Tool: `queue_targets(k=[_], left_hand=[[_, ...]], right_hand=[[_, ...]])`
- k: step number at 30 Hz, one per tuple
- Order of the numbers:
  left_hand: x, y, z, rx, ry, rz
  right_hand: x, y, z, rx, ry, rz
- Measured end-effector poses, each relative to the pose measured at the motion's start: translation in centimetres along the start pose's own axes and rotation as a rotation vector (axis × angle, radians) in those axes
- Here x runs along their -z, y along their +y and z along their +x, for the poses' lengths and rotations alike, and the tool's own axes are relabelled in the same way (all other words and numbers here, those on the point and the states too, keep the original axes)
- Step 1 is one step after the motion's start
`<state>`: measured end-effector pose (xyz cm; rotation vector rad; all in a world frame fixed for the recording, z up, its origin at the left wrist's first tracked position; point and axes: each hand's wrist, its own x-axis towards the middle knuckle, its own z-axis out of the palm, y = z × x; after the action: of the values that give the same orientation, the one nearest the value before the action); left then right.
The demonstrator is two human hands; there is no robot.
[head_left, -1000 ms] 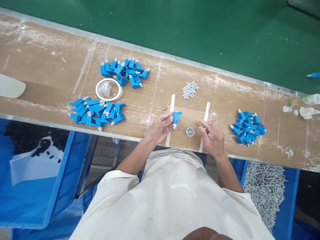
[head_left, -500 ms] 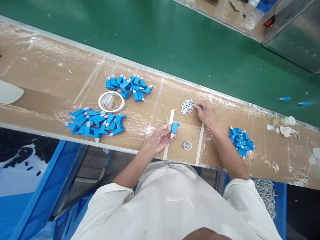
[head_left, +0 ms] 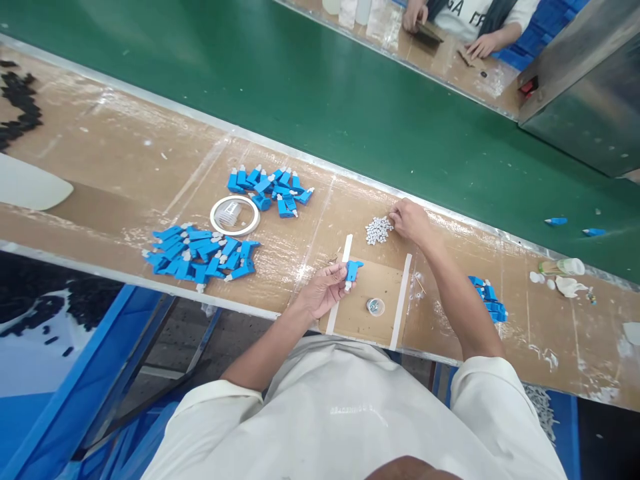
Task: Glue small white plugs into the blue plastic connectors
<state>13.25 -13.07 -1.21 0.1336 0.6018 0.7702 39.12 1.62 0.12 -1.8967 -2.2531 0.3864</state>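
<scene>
My left hand [head_left: 323,291] holds one blue plastic part [head_left: 352,272] with a white tip over the taped square of the brown bench [head_left: 100,180]. My right hand [head_left: 410,220] is stretched forward, its fingertips closed at the right edge of a small heap of white pieces [head_left: 377,229]. Whether a piece is pinched between them I cannot make out. A small shiny round dish [head_left: 374,307] lies on the square between my arms. More blue parts lie in piles at the left front [head_left: 200,255], behind it [head_left: 273,185], and at my right forearm [head_left: 487,299].
A white tape ring [head_left: 235,215] lies between the two left piles. A green conveyor belt [head_left: 320,87] runs behind the bench, with two blue parts [head_left: 556,221] on it. Another person's hands [head_left: 480,45] work across the belt. A small bottle [head_left: 563,268] and white scraps lie far right.
My right hand left the taped square, reached forward to the white pieces and stayed there. The left hand kept the blue part. My head tilted up, showing more of the belt.
</scene>
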Motion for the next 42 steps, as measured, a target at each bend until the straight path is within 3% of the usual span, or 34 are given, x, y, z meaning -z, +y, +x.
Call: queue_targets(k=[4,8,12,17,30,42], left_hand=[[-0.2,0.1,-0.2,-0.018,0.006,0.014],[-1.1,0.4,-0.6,-0.035,-0.067,0.049],[-2.3,0.5,-1.0,-0.054,-0.147,0.106],[-3.4,0.1,-1.1,-0.054,-0.188,0.179],[-3.8,-1.2,-2.0,-0.175,-0.104,0.247],[-3.5,-1.3,-2.1,-0.305,-0.112,0.408]], right_hand=[[2.3,-1.1,-1.0,-0.017,0.065,0.132],[3.9,-3.3,-6.3,-0.04,0.168,0.646],[3.6,-6.7,-13.1,-0.049,0.155,1.056],[2.8,-10.3,-18.1,-0.14,0.152,1.252],[1.5,-12.0,-19.0,-0.231,0.094,1.483],[1.9,-12.8,-19.7,-0.238,0.101,1.386]])
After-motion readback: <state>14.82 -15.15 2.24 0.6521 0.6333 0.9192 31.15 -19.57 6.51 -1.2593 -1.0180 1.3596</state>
